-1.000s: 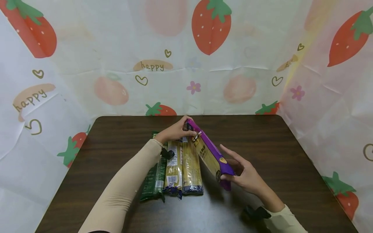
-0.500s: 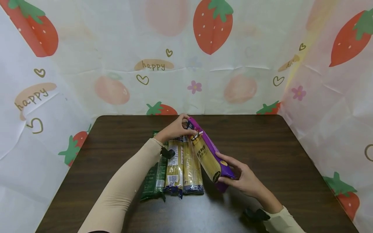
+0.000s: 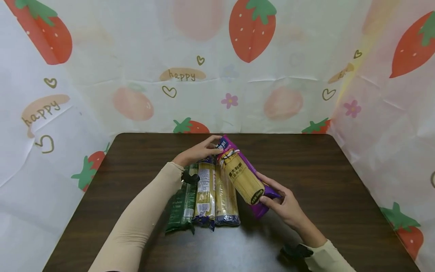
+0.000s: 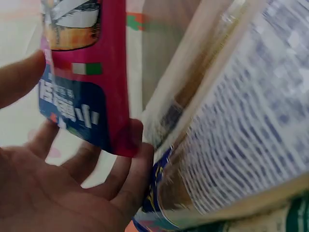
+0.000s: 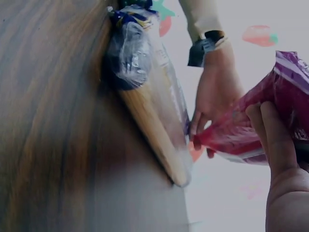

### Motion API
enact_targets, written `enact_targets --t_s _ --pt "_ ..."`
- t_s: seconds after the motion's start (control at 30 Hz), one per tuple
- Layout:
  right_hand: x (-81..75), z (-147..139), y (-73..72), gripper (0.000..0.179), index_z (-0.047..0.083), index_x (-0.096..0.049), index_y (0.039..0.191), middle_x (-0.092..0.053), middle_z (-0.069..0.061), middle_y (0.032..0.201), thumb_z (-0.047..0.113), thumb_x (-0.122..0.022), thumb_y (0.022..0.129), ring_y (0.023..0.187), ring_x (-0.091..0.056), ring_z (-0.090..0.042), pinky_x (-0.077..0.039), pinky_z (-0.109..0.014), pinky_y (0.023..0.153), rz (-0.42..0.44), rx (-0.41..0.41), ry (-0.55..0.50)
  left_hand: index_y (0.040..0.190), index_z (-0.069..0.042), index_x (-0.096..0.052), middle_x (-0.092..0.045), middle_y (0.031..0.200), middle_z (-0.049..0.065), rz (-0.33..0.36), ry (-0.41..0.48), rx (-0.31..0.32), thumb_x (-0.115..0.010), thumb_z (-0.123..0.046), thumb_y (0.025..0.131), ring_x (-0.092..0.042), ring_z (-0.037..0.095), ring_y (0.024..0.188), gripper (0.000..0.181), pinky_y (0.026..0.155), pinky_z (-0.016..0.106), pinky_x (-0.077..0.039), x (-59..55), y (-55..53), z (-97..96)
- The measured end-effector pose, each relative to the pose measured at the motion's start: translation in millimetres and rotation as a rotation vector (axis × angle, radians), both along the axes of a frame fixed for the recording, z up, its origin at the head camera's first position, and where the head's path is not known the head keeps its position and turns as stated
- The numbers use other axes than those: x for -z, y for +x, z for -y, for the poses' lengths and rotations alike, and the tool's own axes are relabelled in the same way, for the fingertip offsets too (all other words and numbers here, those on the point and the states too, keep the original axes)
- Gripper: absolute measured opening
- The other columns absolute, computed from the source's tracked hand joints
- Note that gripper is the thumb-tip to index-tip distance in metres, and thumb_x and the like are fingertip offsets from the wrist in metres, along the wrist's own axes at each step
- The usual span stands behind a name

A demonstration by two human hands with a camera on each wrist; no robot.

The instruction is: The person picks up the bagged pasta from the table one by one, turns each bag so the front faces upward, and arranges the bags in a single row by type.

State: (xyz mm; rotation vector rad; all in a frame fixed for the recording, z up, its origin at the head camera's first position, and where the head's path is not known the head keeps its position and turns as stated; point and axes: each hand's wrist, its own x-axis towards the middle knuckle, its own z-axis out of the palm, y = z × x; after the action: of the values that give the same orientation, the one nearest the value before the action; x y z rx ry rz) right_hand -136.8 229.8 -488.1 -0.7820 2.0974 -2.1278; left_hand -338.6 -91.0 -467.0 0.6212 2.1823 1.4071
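A purple spaghetti pack (image 3: 242, 174) is held tilted above the table, its clear window and printed front turned up. My left hand (image 3: 198, 152) pinches its far end; in the left wrist view the thumb lies at one edge of the pack (image 4: 79, 99) and the fingers behind it. Its near end is gripped by my right hand (image 3: 287, 207), thumb on the front; the right wrist view shows fingers on the purple back. Left of it, side by side, lie a green pack (image 3: 180, 213), a spaghetti pack with a white label (image 3: 204, 189) and another spaghetti pack (image 3: 227, 202).
The dark wooden table (image 3: 306, 158) runs back to a strawberry-print cloth (image 3: 217, 49), which also hangs at both sides. A dark band (image 3: 190, 177) sits on the left wrist, and a similar dark piece (image 3: 297, 251) on the right.
The held purple pack has turned so its printed front faces up more, and its near end has risen slightly. My right hand has moved up with it; the packs on the table stay put.
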Motion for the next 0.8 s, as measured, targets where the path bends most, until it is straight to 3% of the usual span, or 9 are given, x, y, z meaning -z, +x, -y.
enact_targets --t_s 0.17,0.23,0.27,0.33,0.37,0.47,0.53,0.7,0.8 --pt "1.7 3.9 -0.1 0.062 0.002 -0.040 0.165 -0.064 -0.002 0.146 -0.005 -0.061 0.107 0.120 -0.067 -0.014 -0.062 -0.028 0.090 0.055 -0.016 -0.065 0.172 -0.036 -0.021 -0.022 0.172 0.017 0.072 0.102 0.031 -0.066 -0.030 0.110 -0.044 0.040 0.150 0.076 0.118 0.057 -0.045 2.3 -0.1 5.9" --pt "1.6 5.6 -0.8 0.061 0.002 -0.040 0.165 -0.065 -0.004 0.143 -0.004 -0.060 0.108 0.115 -0.066 -0.012 -0.060 -0.025 0.082 0.069 -0.014 -0.094 0.171 -0.038 -0.023 -0.024 0.170 0.016 0.087 0.145 0.030 -0.067 -0.028 0.110 -0.049 0.038 0.146 0.076 0.115 0.054 -0.050 4.1 -0.5 7.0" --pt "1.5 6.5 -1.2 0.060 0.002 -0.040 0.165 -0.066 -0.004 0.137 -0.004 -0.059 0.108 0.107 -0.066 -0.010 -0.057 -0.025 0.071 0.072 -0.009 -0.102 0.171 -0.039 -0.024 -0.025 0.169 0.016 0.094 0.161 0.023 -0.067 -0.028 0.109 -0.051 0.037 0.144 0.076 0.113 0.053 -0.051 4.7 0.2 7.0" --pt "1.8 7.6 -2.0 0.059 0.003 -0.041 0.165 -0.067 -0.003 0.125 -0.002 -0.059 0.109 0.091 -0.061 -0.007 -0.045 -0.030 0.055 0.081 0.008 -0.109 0.171 -0.033 -0.024 -0.027 0.168 0.018 0.118 0.186 -0.017 -0.068 -0.026 0.109 -0.052 0.037 0.143 0.076 0.112 0.051 -0.053 6.1 2.2 4.1" --pt "2.0 7.9 -2.1 0.059 0.003 -0.041 0.165 -0.067 -0.003 0.125 -0.001 -0.059 0.109 0.091 -0.061 -0.007 -0.045 -0.029 0.055 0.090 0.014 -0.116 0.171 -0.029 -0.024 -0.028 0.167 0.020 0.133 0.200 -0.044 -0.068 -0.026 0.109 -0.053 0.038 0.142 0.076 0.112 0.051 -0.053 6.8 3.4 1.9" --pt "3.2 8.3 -2.6 0.060 0.005 -0.038 0.167 -0.066 -0.002 0.130 -0.001 -0.058 0.110 0.098 -0.065 -0.008 -0.055 -0.024 0.063 0.128 0.011 -0.152 0.171 -0.016 -0.024 -0.038 0.162 0.026 0.196 0.222 -0.144 -0.067 -0.025 0.110 -0.057 0.042 0.139 0.076 0.113 0.050 -0.052 8.5 8.1 -4.7" --pt "4.4 8.5 -3.2 0.062 0.006 -0.036 0.168 -0.064 -0.003 0.137 -0.001 -0.057 0.110 0.105 -0.066 -0.008 -0.058 -0.020 0.077 0.144 0.003 -0.176 0.170 -0.011 -0.021 -0.044 0.159 0.028 0.244 0.233 -0.188 -0.066 -0.026 0.110 -0.058 0.042 0.139 0.077 0.115 0.049 -0.051 8.1 11.4 -9.1" --pt "7.0 8.0 -4.7 0.063 0.007 -0.031 0.170 -0.061 -0.004 0.142 -0.001 -0.055 0.111 0.108 -0.064 -0.008 -0.056 -0.018 0.080 0.159 -0.017 -0.217 0.172 -0.014 -0.008 -0.045 0.156 0.032 0.382 0.313 -0.198 -0.063 -0.021 0.111 -0.052 0.046 0.144 0.083 0.116 0.051 -0.049 4.4 17.6 -19.2" --pt "7.9 7.0 -5.5 0.064 0.007 -0.030 0.170 -0.057 -0.006 0.151 -0.002 -0.054 0.111 0.126 -0.063 -0.014 -0.059 -0.025 0.097 0.180 -0.040 -0.253 0.173 -0.017 -0.002 -0.046 0.154 0.035 0.429 0.352 -0.219 -0.063 -0.016 0.111 -0.053 0.049 0.143 0.087 0.114 0.052 -0.051 2.8 20.2 -24.0"
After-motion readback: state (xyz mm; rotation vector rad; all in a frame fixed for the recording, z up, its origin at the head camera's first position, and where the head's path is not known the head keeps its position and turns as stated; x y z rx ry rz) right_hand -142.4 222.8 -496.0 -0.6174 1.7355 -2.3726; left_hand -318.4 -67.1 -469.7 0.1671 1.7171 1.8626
